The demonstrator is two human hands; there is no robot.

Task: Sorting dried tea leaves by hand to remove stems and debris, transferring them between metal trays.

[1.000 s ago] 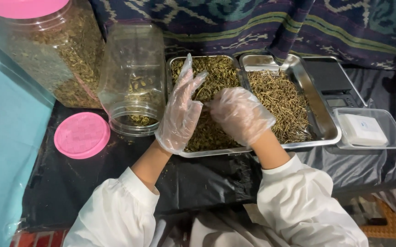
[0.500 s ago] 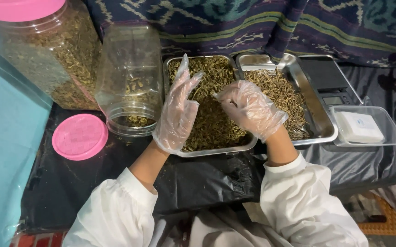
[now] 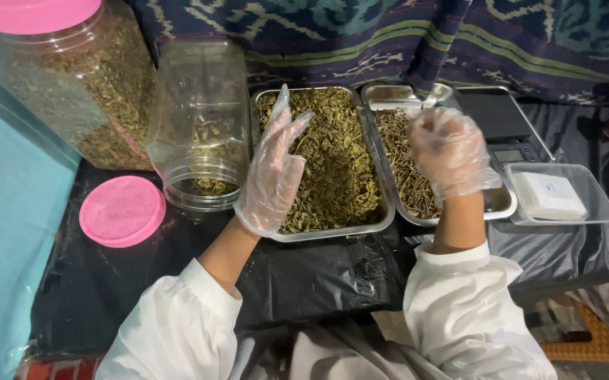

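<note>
A large lidded jar of dried green leaves with a pink lid is standing far to the left of the left steel tray, and a loose pink lid is lying on the black sheet below it. An open clear jar, holding only a little leaf at its bottom, is sitting just beside the tray's left edge. The left hand, in a loose clear plastic glove, is hovering over the near left corner of that tray with its fingers spread and pointing up, gripping nothing that can be seen; the dried leaves are filling the tray directly to the right of and beneath the palm. The right hand, also gloved, is curling into a loose fist over the second steel tray, which is touching the first tray's right side and holding thin dried stems; whether it is pinching anything cannot be told. A dark scale is resting behind that tray, and a clear lidded box with a white block inside is sitting farthest right of the left tray.
</note>
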